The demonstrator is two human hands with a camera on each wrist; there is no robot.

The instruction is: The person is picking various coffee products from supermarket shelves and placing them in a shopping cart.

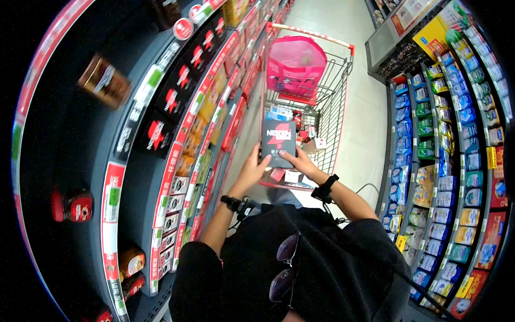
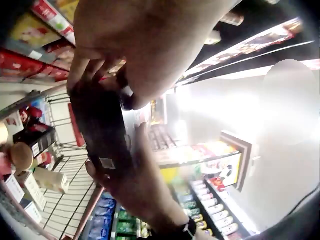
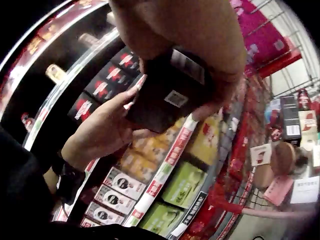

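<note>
A dark Nescafé box point(image 1: 279, 137) with a red mark on its front is held upright between both hands, above the near end of a shopping cart. The left hand point(image 1: 251, 170) grips its lower left edge, thumb on the front. On the lower right edge the right hand point(image 1: 304, 164) grips it, thumb also on the front. In the left wrist view the box point(image 2: 102, 130) shows a dark side with a small pale label, fingers of both hands around it. The right wrist view shows the box point(image 3: 170, 92) from beneath, with a printed code and a barcode.
The cart point(image 1: 343, 107) holds a pink bag point(image 1: 296, 64) and several packages. Shelves with dark boxes point(image 1: 171, 100) and a red-lidded jar point(image 1: 80, 208) stand on the left; shelves of blue and green packets point(image 1: 425, 129) stand on the right. Pale floor point(image 1: 365, 104) runs beside the cart.
</note>
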